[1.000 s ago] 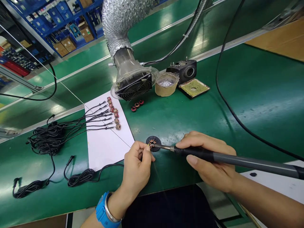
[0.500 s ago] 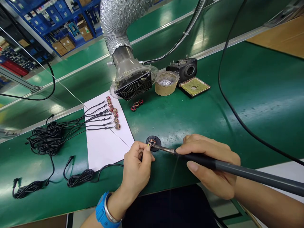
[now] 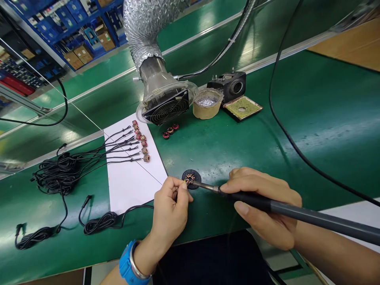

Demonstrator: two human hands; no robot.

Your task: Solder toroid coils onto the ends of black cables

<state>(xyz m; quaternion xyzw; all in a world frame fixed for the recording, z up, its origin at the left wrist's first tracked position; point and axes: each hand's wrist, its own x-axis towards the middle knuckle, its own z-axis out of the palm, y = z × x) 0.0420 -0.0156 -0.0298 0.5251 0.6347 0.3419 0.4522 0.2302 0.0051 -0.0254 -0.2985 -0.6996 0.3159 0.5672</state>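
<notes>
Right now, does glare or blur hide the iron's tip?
Head view: pale glare on the green bench, but the iron's tip shows clear of it; head view: the wound ring is small, its fine detail too indistinct to read.

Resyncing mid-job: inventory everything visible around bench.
Paper sheet: 1, white, left
Thin cables: several, black, mostly left
Wound cores: several, copper-red, on sheet
Foil-ducted fan: 1, silver-black, upper-centre
Small rings: 3, red-copper, below fan
Round pot: 1, beige, beside fan
Holed block: 1, black, behind pot
Square tray: 1, yellow-green, beside pot
Round pad: 1, black, centre
Copper-wound ring: 1, copper, on pad
Soldering iron: 1, black-grey, at ring
Wristbands: 2, blue/silver, left wrist
Left grip: 1, bare, beside ring
Right grip: 1, bare, on iron
</notes>
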